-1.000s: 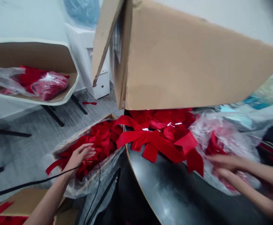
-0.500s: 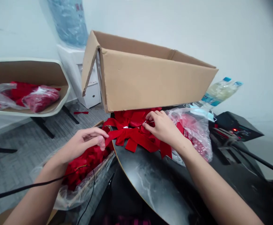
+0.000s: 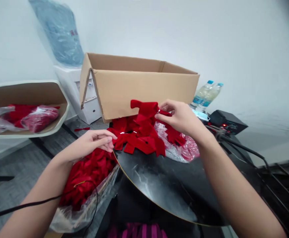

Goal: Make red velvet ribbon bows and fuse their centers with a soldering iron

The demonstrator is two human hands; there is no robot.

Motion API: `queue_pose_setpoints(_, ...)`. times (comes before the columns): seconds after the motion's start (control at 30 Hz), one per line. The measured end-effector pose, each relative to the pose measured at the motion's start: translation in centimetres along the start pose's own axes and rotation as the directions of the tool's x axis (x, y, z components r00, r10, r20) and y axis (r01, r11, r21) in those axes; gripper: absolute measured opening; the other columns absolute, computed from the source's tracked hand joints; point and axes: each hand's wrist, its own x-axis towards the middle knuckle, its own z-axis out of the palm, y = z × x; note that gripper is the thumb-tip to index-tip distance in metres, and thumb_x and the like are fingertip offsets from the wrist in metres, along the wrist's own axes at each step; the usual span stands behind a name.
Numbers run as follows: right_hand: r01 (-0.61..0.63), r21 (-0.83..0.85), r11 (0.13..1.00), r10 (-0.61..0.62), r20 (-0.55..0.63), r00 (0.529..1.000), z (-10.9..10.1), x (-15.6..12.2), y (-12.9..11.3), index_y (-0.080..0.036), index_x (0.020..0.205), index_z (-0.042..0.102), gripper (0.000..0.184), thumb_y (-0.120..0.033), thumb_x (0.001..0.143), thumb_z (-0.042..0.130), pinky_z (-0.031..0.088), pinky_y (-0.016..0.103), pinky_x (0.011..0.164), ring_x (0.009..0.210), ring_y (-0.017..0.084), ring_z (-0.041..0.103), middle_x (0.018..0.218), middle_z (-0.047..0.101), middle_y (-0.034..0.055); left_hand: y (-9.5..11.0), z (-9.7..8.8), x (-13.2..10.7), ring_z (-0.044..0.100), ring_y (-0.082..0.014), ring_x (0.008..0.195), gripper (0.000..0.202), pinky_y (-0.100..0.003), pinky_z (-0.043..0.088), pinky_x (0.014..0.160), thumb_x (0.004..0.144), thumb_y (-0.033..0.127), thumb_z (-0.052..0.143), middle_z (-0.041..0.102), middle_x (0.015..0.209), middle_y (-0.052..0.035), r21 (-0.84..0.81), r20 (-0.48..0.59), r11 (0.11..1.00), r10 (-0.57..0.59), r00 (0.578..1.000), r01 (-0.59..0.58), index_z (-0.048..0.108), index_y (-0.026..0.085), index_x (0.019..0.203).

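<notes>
My right hand (image 3: 178, 115) pinches a red velvet bow (image 3: 148, 110) at its shiny tied middle, lifted just above a pile of similar bows. My left hand (image 3: 97, 140) is at the table's left edge, its fingers loosely stretched with the tips against the end of a red bow (image 3: 128, 142) in the pile. Whether those fingertips grip any ribbon is hard to see. The pile lies on a dark, marble-patterned round table (image 3: 156, 185), partly behind my right hand. Under my left forearm, a plastic-lined box (image 3: 72, 218) holds many red bows (image 3: 90, 175).
A large cardboard box (image 3: 144, 89) stands behind the pile. Clear plastic bags (image 3: 184, 148) with red contents lie to the right. Beyond are two bottles (image 3: 206, 94), a black device (image 3: 227, 124) with a red light and cables. A chair (image 3: 57, 122) and water dispenser (image 3: 90, 105) are left.
My right hand has raised a red bow up out of the pile. My left hand stays beside the pile's left end. The camera view has shifted, showing more of the table.
</notes>
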Motion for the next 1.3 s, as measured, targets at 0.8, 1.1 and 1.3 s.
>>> queue_pose_setpoints(0.8, -0.110, 0.489, 0.865, 0.193, -0.123, 0.973, -2.3, -16.1, -1.0, -0.024, 0.115, 0.069, 0.021, -0.029, 0.095, 0.069, 0.058, 0.034, 0.086, 0.091, 0.018, 0.071, 0.101, 0.074, 0.0023, 7.8, 14.2, 3.0, 0.061, -0.0087, 0.072, 0.023, -0.018, 0.045, 0.061, 0.084, 0.037, 0.083, 0.072, 0.086, -0.0010, -0.266, 0.040, 0.961, 0.095, 0.995, -0.081, 0.075, 0.017, 0.092)
queue_pose_setpoints(1.1, -0.153, 0.528, 0.835, 0.292, -0.190, 0.937, 0.9, -19.9, -5.2, -0.020, 0.117, 0.063, 0.037, -0.046, 0.092, 0.071, 0.064, 0.035, 0.075, 0.087, 0.021, 0.073, 0.100, 0.074, 0.0083, 9.0, 16.7, -2.3, 0.048, -0.0073, 0.064, 0.026, -0.019, 0.034, 0.053, 0.083, 0.040, 0.082, 0.066, 0.083, 0.0006, -0.106, 0.042, 0.980, 0.173, 0.984, -0.168, 0.072, 0.016, 0.084)
queue_pose_setpoints(1.3, 0.143, 0.275, 0.951, -0.067, -0.269, 0.961, 0.3, -20.3, -5.9, -0.029, 0.122, 0.068, 0.028, -0.027, 0.095, 0.069, 0.059, 0.040, 0.095, 0.101, 0.021, 0.066, 0.117, 0.063, 0.0075, 9.6, 17.2, -2.4, 0.048, -0.0084, 0.063, 0.026, -0.020, 0.033, 0.053, 0.085, 0.041, 0.079, 0.066, 0.080, 0.0007, -0.087, 0.038, 0.979, 0.189, 0.981, -0.185, 0.074, 0.016, 0.090)
